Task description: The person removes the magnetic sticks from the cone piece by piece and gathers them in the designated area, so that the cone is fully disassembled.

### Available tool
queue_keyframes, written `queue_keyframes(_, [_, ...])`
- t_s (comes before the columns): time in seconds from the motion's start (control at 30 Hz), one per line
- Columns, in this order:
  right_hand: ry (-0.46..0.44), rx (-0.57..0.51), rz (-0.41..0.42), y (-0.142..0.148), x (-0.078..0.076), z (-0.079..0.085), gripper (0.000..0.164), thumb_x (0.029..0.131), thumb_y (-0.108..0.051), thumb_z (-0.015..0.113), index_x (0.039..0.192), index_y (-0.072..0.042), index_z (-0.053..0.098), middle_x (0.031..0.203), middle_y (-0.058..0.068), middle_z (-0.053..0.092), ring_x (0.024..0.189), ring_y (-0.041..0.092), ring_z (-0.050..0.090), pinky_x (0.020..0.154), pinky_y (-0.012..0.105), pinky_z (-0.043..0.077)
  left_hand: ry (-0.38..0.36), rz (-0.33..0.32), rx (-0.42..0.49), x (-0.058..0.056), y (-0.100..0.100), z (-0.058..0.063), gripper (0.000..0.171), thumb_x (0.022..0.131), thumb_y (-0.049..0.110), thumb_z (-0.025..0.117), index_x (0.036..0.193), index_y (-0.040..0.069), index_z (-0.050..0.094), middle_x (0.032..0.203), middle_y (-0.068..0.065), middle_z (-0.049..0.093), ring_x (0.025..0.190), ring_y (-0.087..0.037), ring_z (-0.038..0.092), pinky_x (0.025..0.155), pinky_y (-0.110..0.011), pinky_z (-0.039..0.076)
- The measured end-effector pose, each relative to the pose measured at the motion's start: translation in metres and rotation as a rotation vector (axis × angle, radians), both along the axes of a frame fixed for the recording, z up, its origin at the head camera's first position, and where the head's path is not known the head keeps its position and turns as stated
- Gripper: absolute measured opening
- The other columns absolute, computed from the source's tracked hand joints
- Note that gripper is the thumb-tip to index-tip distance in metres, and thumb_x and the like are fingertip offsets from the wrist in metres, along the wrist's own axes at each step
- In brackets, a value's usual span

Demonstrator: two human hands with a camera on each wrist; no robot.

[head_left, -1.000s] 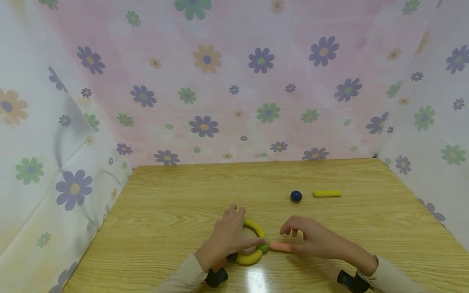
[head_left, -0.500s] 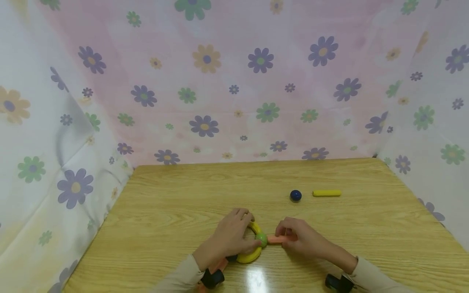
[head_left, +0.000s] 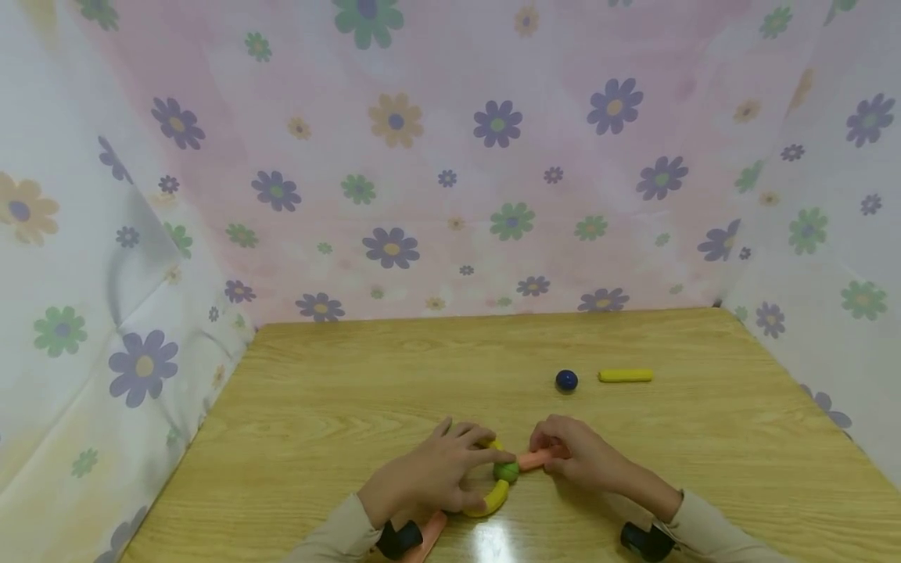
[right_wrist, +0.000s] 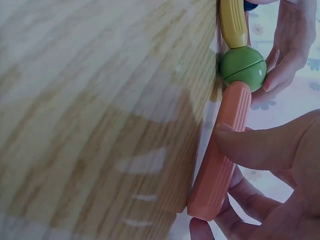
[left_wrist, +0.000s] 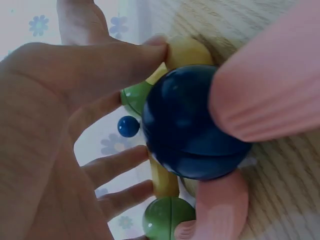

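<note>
A ring of toy building pieces lies on the table, made of yellow curved rods (head_left: 497, 499), green balls (head_left: 505, 471), a dark blue ball (left_wrist: 192, 125) and a pink curved rod (left_wrist: 223, 205). My left hand (head_left: 432, 473) spans and holds it, thumb on one yellow rod, a finger at the right-hand green ball, other fingertips at the far side. Between thumb and fingers my right hand (head_left: 580, 453) pinches a straight pink rod (right_wrist: 220, 155), whose end meets that green ball. The left hand hides part of the ring in the head view.
Farther back on the wooden table (head_left: 338, 367) lie a loose dark blue ball (head_left: 566, 381) and a straight yellow rod (head_left: 626, 375). Another pink rod (head_left: 431, 536) extends toward me beside the left wrist. Flowered cloth (head_left: 450, 156) surrounds the table's back and sides.
My right hand first reached over the pink rod, then pinched it. Its right end is now tilted farther back. My left fingers have shifted around the ring, exposing the green ball more.
</note>
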State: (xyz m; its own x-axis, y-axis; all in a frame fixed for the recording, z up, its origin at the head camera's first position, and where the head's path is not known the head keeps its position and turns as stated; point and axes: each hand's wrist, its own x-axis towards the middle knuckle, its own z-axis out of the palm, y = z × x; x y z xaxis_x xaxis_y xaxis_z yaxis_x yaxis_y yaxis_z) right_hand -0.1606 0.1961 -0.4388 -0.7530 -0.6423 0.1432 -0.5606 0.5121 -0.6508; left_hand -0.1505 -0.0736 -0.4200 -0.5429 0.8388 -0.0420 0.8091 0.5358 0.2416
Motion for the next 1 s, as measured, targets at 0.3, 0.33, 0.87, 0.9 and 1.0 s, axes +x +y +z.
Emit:
queue_keyframes(0.3, [0.014, 0.082, -0.019, 0.000, -0.001, 0.003, 0.026, 0.077, -0.002, 0.075, 0.093, -0.019, 0.065, 0.088, -0.010, 0.056, 0.081, 0.009, 0.052, 0.071, 0.030, 0.044, -0.007, 0.045, -0.041, 0.000, 0.004, 0.003, 0.064, 0.085, 0.048, 0.066, 0.143, 0.038, 0.039, 0.143, -0.003, 0.039, 0.131, -0.022, 0.035, 0.100, -0.061, 0.030])
queue_keyframes(0.33, [0.024, 0.087, -0.016, 0.000, -0.001, 0.003, 0.026, 0.077, -0.002, 0.076, 0.093, -0.019, 0.065, 0.087, -0.010, 0.056, 0.081, 0.009, 0.051, 0.069, 0.029, 0.044, -0.014, 0.053, -0.041, 0.000, 0.005, 0.003, 0.065, 0.085, 0.048, 0.066, 0.143, 0.038, 0.040, 0.143, -0.003, 0.039, 0.131, -0.022, 0.035, 0.100, -0.061, 0.030])
queue_keyframes(0.87, [0.114, 0.183, -0.069, -0.002, 0.005, 0.003, 0.021, 0.081, -0.004, 0.072, 0.094, -0.017, 0.062, 0.084, -0.008, 0.056, 0.073, 0.006, 0.049, 0.061, 0.027, 0.043, -0.005, 0.147, -0.033, 0.007, 0.011, 0.006, 0.065, 0.080, 0.050, 0.070, 0.140, 0.035, 0.046, 0.139, -0.005, 0.043, 0.127, -0.023, 0.038, 0.095, -0.064, 0.034])
queue_keyframes(0.9, [0.114, 0.179, -0.082, -0.001, 0.005, 0.003, 0.021, 0.081, -0.004, 0.071, 0.094, -0.017, 0.061, 0.084, -0.008, 0.056, 0.072, 0.007, 0.049, 0.060, 0.027, 0.043, -0.011, 0.153, -0.031, 0.007, 0.011, 0.006, 0.065, 0.080, 0.050, 0.070, 0.139, 0.036, 0.046, 0.139, -0.005, 0.043, 0.127, -0.023, 0.038, 0.095, -0.064, 0.034])
queue_keyframes(1.0, [0.088, 0.151, -0.116, 0.004, 0.006, 0.006, 0.020, 0.082, -0.003, 0.071, 0.095, -0.015, 0.061, 0.085, -0.006, 0.058, 0.071, 0.007, 0.049, 0.058, 0.027, 0.043, -0.023, 0.156, -0.023, 0.007, 0.012, 0.006, 0.067, 0.080, 0.049, 0.071, 0.140, 0.035, 0.046, 0.140, -0.005, 0.043, 0.128, -0.024, 0.037, 0.095, -0.065, 0.033])
